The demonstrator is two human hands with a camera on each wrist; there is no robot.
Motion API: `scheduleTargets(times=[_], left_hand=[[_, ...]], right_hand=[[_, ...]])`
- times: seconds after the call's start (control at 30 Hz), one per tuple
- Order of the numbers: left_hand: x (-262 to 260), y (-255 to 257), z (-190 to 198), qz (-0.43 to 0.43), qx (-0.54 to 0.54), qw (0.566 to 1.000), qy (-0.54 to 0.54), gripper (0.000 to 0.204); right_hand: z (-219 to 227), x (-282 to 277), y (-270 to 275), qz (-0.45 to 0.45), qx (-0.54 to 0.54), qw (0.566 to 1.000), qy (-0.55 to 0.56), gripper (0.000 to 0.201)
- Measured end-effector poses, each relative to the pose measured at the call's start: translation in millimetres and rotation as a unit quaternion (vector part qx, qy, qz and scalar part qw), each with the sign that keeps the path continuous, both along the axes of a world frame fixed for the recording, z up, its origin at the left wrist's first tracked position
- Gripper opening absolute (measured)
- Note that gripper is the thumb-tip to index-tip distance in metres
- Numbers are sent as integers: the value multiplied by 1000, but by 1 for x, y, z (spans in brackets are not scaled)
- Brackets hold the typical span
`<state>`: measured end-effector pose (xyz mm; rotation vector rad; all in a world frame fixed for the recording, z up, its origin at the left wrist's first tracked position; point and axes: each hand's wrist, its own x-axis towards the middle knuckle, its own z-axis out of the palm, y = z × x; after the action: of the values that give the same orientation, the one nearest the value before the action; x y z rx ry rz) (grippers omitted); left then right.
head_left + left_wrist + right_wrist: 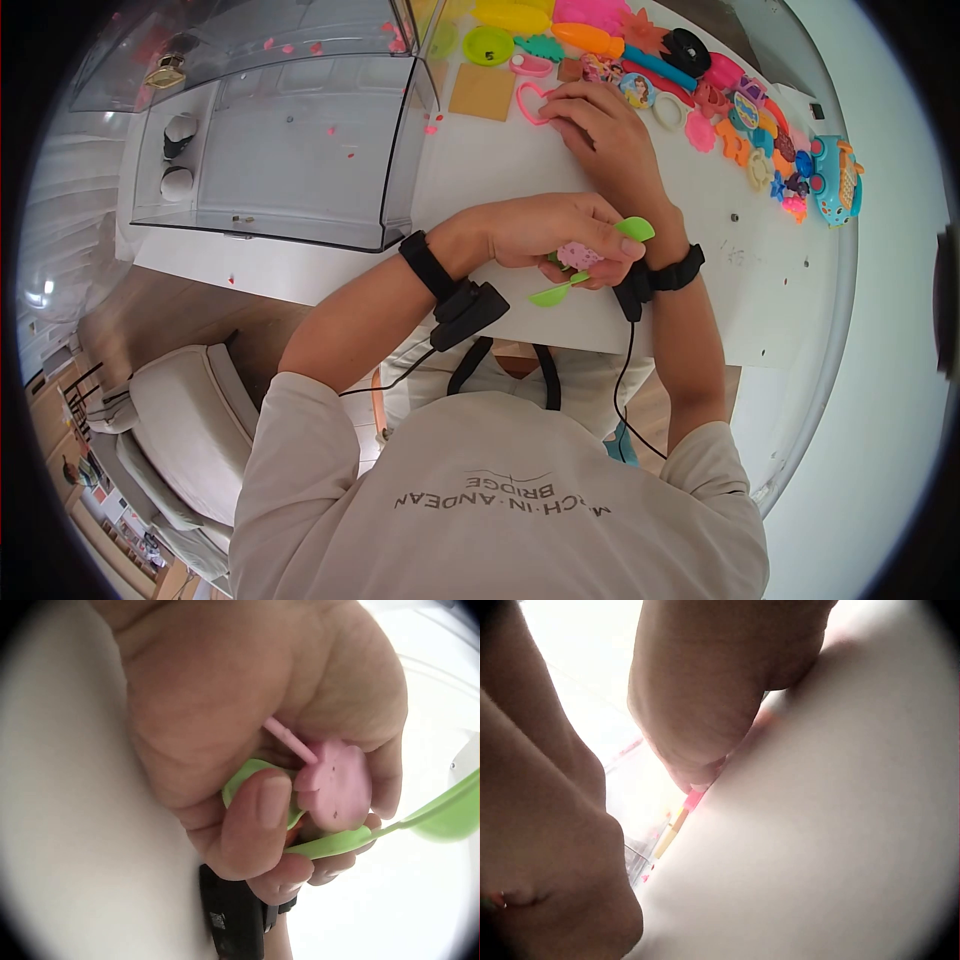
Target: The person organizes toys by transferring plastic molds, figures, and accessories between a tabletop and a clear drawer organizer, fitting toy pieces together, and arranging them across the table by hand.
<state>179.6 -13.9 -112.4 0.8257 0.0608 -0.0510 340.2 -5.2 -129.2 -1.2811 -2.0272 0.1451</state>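
Note:
My left hand [545, 228] grips a bunch of small plastic pieces in its curled fingers. Among them are a pink lobed piece on a thin stem [337, 787] and a bright green piece with a rounded, scoop-like end [446, 814]. A bit of orange-red shows between the fingers in the left wrist view. Farther forward, my right hand [610, 130] pinches the edge of a pink heart-shaped cutter [527, 103] lying on the white table [480, 165]. The left hand crosses in front of the right wrist. In the right wrist view, the right fingertips sit on the cutter's pink edge [692, 799].
A clear box [300, 160] with its lid raised stands at the left. Beside the cutter lies a tan square [482, 92]. Many colourful cutters and toys line the far edge, including a green round lid [489, 45] and a teal toy [835, 180] at the right.

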Motion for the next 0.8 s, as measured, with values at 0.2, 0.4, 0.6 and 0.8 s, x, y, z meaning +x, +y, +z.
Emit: scheduleTargets(times=[0.2, 0.4, 0.6, 0.8], left_hand=[[-1, 1, 2, -2, 8, 1000, 1, 43], [-1, 1, 5, -3, 5, 1000, -4, 43], [-1, 1, 5, -3, 3, 1000, -4, 43], [-1, 1, 8, 2, 10, 1000, 2, 43]], right_hand=[[1, -1, -1, -14, -7, 1000, 4, 16], [0, -1, 0, -8, 0, 1000, -3, 20], [-2, 1, 0, -8, 0, 1000, -24, 24], [-2, 0, 0, -12, 2, 1000, -23, 25]])
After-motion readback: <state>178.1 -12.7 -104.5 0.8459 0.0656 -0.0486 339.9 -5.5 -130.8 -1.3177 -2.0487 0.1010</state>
